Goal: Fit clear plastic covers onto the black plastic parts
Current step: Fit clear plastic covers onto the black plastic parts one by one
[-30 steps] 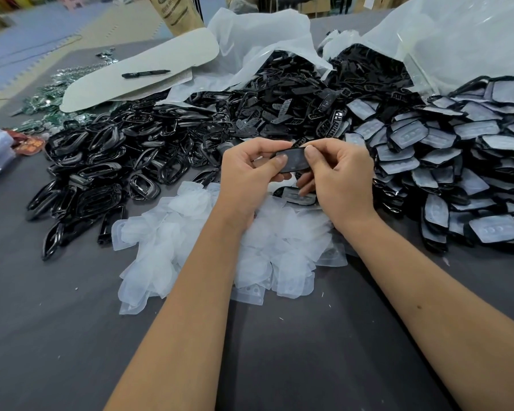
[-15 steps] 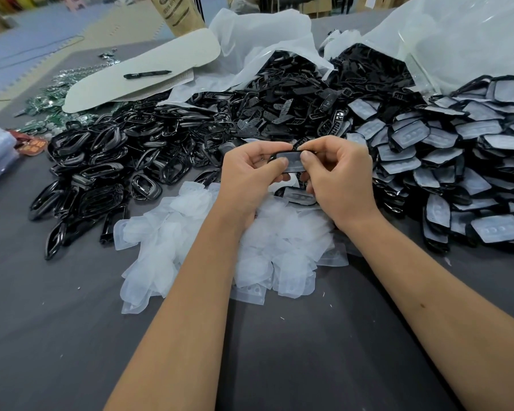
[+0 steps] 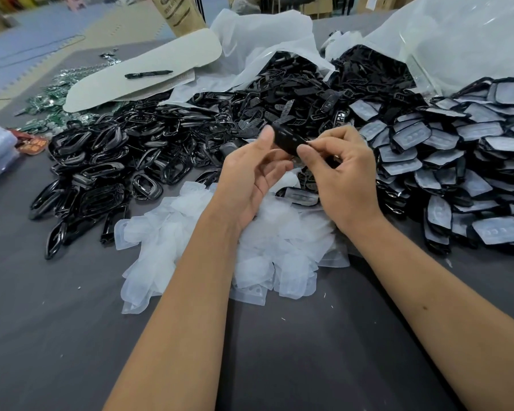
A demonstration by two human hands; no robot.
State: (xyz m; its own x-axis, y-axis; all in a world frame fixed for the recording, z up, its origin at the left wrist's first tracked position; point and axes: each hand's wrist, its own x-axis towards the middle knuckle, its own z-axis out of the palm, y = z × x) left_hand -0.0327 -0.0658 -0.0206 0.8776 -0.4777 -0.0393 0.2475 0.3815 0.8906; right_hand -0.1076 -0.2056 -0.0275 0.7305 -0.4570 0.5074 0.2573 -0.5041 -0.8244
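The table [image 3: 72,336] carries heaps sorted around the hands, probably so each kind is in easy reach: covered parts [image 3: 457,149] to the right of the right hand [image 3: 347,179], bare frames [image 3: 101,173] left of the left hand [image 3: 250,176], clear covers [image 3: 196,247] just below both wrists. Between the hands a black part [image 3: 288,139] is raised. The right hand pinches its end; the left hand, fingers relaxed, only supports it with the thumb.
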